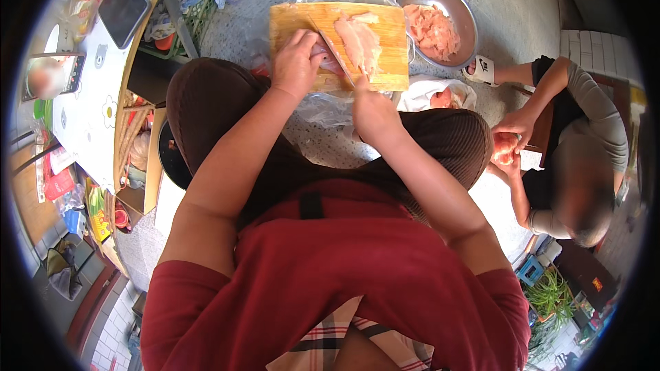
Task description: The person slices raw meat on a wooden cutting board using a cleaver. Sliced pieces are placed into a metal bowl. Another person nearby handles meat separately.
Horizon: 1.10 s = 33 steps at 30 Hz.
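A wooden cutting board (289,18) lies in front of me over clear plastic. My left hand (296,64) presses a piece of raw meat (330,62) onto its left half, fingers close to the blade. Gripped in my right hand (375,113) is a knife (335,51), its blade slanting up and left along that piece. Thin pale slices of raw meat (358,41) lie spread on the board right of the blade. The knife handle is mostly hidden in my fist.
A metal bowl (466,15) holding sliced meat stands right of the board. Below it sits a white plastic bag (466,90) with something reddish in it. A seated person (582,103) at right holds a reddish item (505,147). A table (93,98) bearing a phone (124,10) is at left.
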### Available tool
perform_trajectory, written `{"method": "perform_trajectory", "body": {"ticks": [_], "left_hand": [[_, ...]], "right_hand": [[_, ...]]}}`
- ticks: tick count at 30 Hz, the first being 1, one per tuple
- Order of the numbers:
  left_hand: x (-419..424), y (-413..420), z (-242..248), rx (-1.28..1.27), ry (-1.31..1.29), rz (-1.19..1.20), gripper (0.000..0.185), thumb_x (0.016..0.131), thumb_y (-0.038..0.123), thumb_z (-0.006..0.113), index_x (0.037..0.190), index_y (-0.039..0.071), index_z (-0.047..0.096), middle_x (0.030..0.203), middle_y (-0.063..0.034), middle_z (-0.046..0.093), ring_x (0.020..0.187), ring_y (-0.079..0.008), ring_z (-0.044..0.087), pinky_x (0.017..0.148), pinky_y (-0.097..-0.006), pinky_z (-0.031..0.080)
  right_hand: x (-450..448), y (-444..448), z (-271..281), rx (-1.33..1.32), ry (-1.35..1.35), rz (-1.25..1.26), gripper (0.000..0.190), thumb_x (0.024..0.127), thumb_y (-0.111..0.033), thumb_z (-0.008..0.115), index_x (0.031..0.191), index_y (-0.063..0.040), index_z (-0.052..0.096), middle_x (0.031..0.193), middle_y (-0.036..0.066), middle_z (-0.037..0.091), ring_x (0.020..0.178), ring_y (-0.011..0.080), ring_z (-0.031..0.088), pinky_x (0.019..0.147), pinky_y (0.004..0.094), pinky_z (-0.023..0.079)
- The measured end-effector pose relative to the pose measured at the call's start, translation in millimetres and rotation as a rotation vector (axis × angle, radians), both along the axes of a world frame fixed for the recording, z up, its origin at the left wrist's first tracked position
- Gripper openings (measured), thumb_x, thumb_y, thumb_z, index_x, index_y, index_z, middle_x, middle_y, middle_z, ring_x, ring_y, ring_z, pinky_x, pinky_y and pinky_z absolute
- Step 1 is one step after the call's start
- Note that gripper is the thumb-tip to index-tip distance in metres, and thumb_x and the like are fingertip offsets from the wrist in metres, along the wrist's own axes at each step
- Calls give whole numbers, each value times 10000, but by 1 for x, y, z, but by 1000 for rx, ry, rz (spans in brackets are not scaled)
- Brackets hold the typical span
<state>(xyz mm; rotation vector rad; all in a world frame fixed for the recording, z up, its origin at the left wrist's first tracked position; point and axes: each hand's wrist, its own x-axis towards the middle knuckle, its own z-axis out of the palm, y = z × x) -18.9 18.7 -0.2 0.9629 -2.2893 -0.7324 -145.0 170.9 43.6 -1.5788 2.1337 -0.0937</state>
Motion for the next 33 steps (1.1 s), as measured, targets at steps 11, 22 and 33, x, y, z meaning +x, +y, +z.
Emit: {"method": "perform_trajectory", "body": {"ticks": [11,22,33], "left_hand": [[1,-4,-2,53,18,-20,250,815,87,762,1021,102,621,1030,-74,633,925,-309,657,778,-409,531],[1,-3,-5,-28,-67,10,291,818,93,761,1063,113,605,1038,-64,615,935,-318,653,760,-429,534],[3,0,-2,34,-29,13,251,839,104,756,1052,127,624,1002,-51,624,853,-261,680,715,-391,538]], "right_hand": [[-15,33,-11,11,7,-45,244,901,-64,542,1091,57,449,774,285,679,751,445,692,689,526,556],[-8,34,30,42,-22,-69,251,842,-10,557,1058,43,440,721,269,671,714,447,692,650,515,558],[-8,-17,-21,-218,-144,-50,179,917,-55,525,1034,63,459,753,323,647,747,486,660,687,566,523]]}}
